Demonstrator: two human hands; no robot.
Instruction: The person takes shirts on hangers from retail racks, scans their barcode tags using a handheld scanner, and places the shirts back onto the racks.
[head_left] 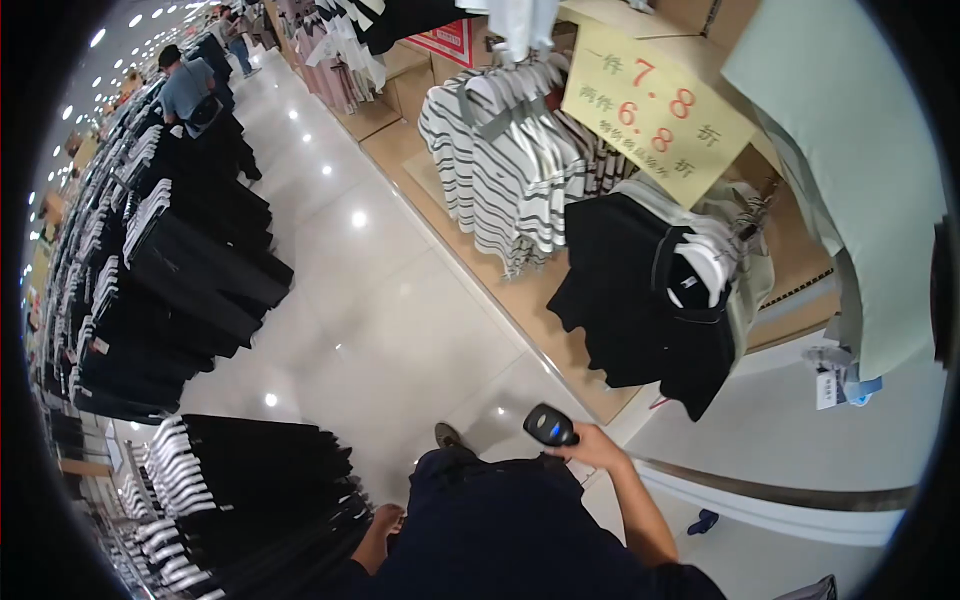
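My right hand (pixel 592 447) is closed around a black handheld scanner (pixel 550 425), its rounded head facing up with a small blue light. The hand is in front of my waist, on the right. Down at my left side hangs my left hand (pixel 388 520), partly hidden by my dark clothing; its fingers are too small and covered to read. Just left of it is a rack of black garments (pixel 265 465) on white hangers. Beyond the scanner, a black short-sleeved top (pixel 640 300) hangs on the right-hand display.
Striped tops (pixel 500 160) hang on the wooden shelving at right, beside a yellow paper sign (pixel 660 105). A light green garment (pixel 850 150) hangs close by. More black trousers (pixel 200 250) line the left. Along the tiled aisle (pixel 370 260), a person (pixel 190 90) stands farther off.
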